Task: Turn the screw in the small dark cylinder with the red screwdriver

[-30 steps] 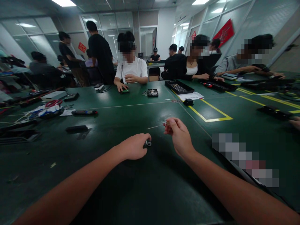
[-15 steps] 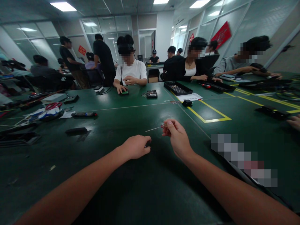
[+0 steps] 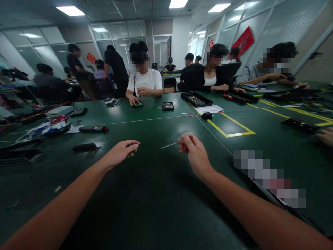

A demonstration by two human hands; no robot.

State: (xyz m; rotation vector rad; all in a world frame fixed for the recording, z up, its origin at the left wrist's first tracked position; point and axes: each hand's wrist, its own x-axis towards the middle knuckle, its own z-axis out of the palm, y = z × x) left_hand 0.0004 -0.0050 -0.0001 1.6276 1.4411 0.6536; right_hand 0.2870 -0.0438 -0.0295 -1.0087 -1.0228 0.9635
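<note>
My right hand point(image 3: 194, 151) is closed around a small screwdriver point(image 3: 169, 145), whose thin metal shaft points left, with a bit of red handle showing by the fingertips. My left hand point(image 3: 124, 151) hovers over the green table, left of the shaft's tip and apart from it. Its fingers are curled together, and a small dark spot shows between thumb and forefinger; what it is I cannot make out. A dark oblong piece point(image 3: 84, 147) lies on the table beyond my left wrist.
A pen-shaped tool point(image 3: 93, 129) lies at left beside cables point(image 3: 59, 119). Black trays point(image 3: 197, 99) and a small black block point(image 3: 207, 115) stand farther back near yellow tape point(image 3: 239, 134). A person in white point(image 3: 153, 80) works across the table; another person's hand point(image 3: 326, 135) is at right.
My left hand has moved left, away from the screwdriver tip. The right hand and screwdriver have stayed nearly in place.
</note>
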